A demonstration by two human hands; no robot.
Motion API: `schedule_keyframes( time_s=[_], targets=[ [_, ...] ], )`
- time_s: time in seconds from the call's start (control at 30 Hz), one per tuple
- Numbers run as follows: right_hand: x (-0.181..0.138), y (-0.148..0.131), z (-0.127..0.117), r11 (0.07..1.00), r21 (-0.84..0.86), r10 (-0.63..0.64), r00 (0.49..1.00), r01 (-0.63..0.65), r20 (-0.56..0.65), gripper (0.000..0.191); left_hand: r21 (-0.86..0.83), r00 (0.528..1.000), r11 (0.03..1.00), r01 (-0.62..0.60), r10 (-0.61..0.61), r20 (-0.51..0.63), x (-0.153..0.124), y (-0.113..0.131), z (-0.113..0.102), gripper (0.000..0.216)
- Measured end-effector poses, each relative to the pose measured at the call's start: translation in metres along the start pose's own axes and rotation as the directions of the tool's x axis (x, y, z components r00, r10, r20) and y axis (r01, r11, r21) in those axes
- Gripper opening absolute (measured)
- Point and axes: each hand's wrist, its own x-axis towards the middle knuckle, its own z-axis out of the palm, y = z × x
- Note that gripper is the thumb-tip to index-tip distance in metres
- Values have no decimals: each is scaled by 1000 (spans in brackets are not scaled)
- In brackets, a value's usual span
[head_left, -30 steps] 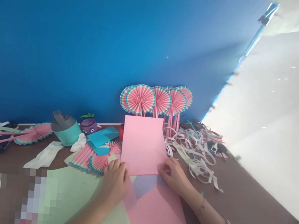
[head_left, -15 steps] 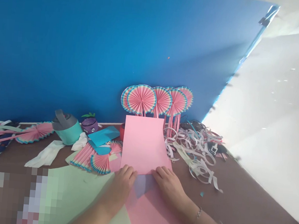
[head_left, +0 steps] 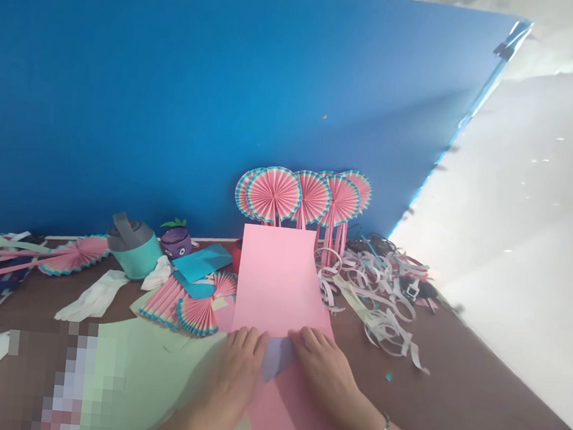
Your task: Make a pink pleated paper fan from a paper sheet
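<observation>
A pink paper sheet [head_left: 275, 281] stretches away from me and curves upward toward its far end. At its near edge, my left hand [head_left: 237, 374] is closed on the left corner, fingertips on top and thumb hidden. My right hand [head_left: 325, 376] grips the right corner of that edge in the same way. Between the hands shows a greyish-purple patch [head_left: 278, 360], and under my right forearm lies more pink paper [head_left: 281, 419]. A large pale green sheet [head_left: 153, 357] spreads beneath my left wrist.
Several round pink pleated fans [head_left: 274, 195] stand against the blue panel [head_left: 126, 94]. Curled paper strips [head_left: 384, 304] are heaped at right. Farther left are a teal bottle [head_left: 137, 252], a purple cup [head_left: 175, 242], blue paper [head_left: 202, 263], part-open pleated fans [head_left: 198, 316] and crumpled tissue [head_left: 93, 295].
Both hands stay on the near edge of the pink sheet, with my left hand turned slightly more upright. The whole view has shifted slightly.
</observation>
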Motion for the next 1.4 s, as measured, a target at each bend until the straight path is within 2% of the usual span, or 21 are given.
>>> schedule_keyframes(
  time_s=[0.1,0.23,0.4,0.53,0.67,0.8,0.93,1.13,1.3,1.4],
  targets=[
    [-3,3,0,996,27,88,995,-89,46,36,50,999,998,42,-42,-4,-3,0,3,53],
    [-6,10,-3,990,23,138,990,-138,33,36,69,995,994,89,-92,33,-6,0,0,43],
    [-4,23,-10,978,24,202,973,-205,112,34,87,992,990,111,-115,49,-6,-6,-8,41],
    [2,36,-17,996,44,76,987,-82,140,31,-22,990,996,87,-84,114,-1,-19,-19,36],
    [5,45,-15,999,37,-24,996,21,82,27,-116,990,991,71,-56,130,4,-27,-30,40],
    [6,47,-10,998,27,-59,998,58,28,27,-142,992,989,41,-23,121,4,-29,-37,38],
    [7,46,-13,996,79,-31,999,29,29,25,-196,993,980,40,-17,114,4,-31,-33,34],
    [7,43,-21,970,238,39,998,-51,54,21,-337,996,937,89,-92,5,7,-35,-14,30],
    [9,45,-16,931,342,116,991,-129,59,23,-527,977,830,183,-214,1,13,-36,-18,26],
    [12,46,-15,912,378,148,987,-161,63,21,-532,970,820,211,-245,8,16,-36,-20,23]
  ],
)
